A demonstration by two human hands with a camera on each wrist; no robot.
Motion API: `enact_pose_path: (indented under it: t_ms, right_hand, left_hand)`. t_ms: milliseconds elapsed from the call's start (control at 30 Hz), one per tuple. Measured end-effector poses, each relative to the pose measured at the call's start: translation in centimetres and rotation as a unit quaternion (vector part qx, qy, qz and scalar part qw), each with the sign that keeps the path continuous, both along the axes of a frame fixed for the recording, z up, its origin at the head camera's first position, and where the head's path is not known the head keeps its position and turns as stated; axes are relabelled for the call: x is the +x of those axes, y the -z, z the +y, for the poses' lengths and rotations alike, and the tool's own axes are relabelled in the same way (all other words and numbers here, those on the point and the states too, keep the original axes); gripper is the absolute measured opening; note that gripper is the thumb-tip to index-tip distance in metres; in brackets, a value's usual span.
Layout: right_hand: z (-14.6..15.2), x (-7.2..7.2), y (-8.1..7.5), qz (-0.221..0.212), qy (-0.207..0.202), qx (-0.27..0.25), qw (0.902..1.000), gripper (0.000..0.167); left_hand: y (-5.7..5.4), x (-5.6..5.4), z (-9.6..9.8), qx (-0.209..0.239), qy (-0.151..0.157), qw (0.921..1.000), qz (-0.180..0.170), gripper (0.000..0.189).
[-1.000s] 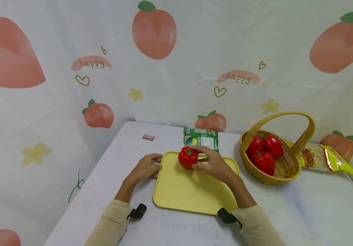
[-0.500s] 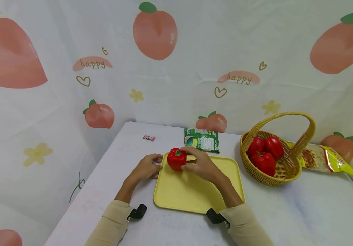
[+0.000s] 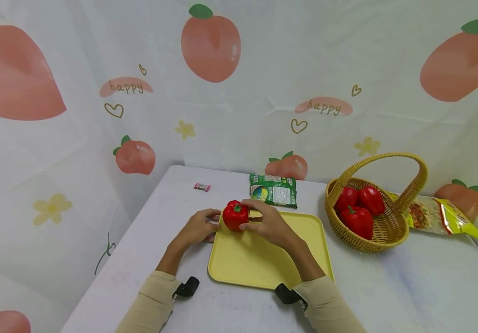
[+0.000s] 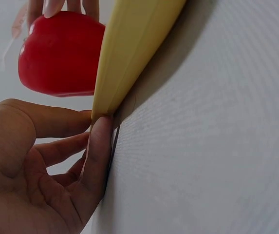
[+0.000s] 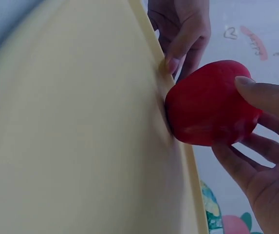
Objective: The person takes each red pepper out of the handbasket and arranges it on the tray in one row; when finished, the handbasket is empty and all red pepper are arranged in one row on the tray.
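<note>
A yellow tray [image 3: 264, 259] lies on the white table. My left hand [image 3: 199, 226] pinches its left rim, thumb and fingertips on either side of the edge in the left wrist view [image 4: 56, 146]. Near the tray's back left corner is a red bell pepper [image 3: 235, 216] with a green stem on top. My right hand [image 3: 269, 224] holds this pepper from its right side, with thumb and fingers spread around it. In the right wrist view the pepper [image 5: 212, 105] has its bottom right at the tray surface.
A wicker basket [image 3: 399, 231] with a tall handle stands to the right, holding several red peppers [image 3: 357, 221]. Beside it lies a yellow food packet [image 3: 434, 215]. A green packet [image 3: 278, 190] is behind the tray, and a small pink wrapped sweet [image 3: 202, 187] lies at the back left.
My right hand has moved left with the pepper, from nearer the tray's back middle to its back left corner. My left hand has stayed at the rim.
</note>
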State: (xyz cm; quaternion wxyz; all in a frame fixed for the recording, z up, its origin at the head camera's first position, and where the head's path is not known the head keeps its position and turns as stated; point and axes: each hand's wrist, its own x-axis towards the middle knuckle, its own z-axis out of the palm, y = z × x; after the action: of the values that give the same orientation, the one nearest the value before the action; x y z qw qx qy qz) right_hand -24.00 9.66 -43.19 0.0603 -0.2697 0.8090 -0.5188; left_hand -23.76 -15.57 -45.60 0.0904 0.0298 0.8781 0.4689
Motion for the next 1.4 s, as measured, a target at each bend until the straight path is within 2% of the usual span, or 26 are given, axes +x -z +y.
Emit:
enact_pose_path:
  t_ms: [400, 800, 1100, 1400]
  right_hand:
    - [-0.2, 0.2, -0.2, 0.009, 0.005, 0.003, 0.9999, 0.061]
    - [-0.2, -0.1, 0.1, 0.012, -0.001, 0.0, 0.9999, 0.061]
    - [-0.1, 0.2, -0.3, 0.011, 0.009, 0.004, 0.9999, 0.061]
    - [1.0, 0.6, -1.0, 0.032, 0.026, 0.026, 0.9988, 0.065]
  left_hand:
    - [0.0, 0.1, 0.1, 0.012, -0.003, 0.9999, -0.007, 0.052]
    - [0.0, 0.1, 0.0, 0.001, -0.001, 1.0, 0.003, 0.051]
    - [0.1, 0.1, -0.1, 0.053, 0.007, 0.9983, -0.024, 0.053]
    - [0.2, 0.1, -0.1, 0.047, 0.004, 0.9987, -0.021, 0.053]
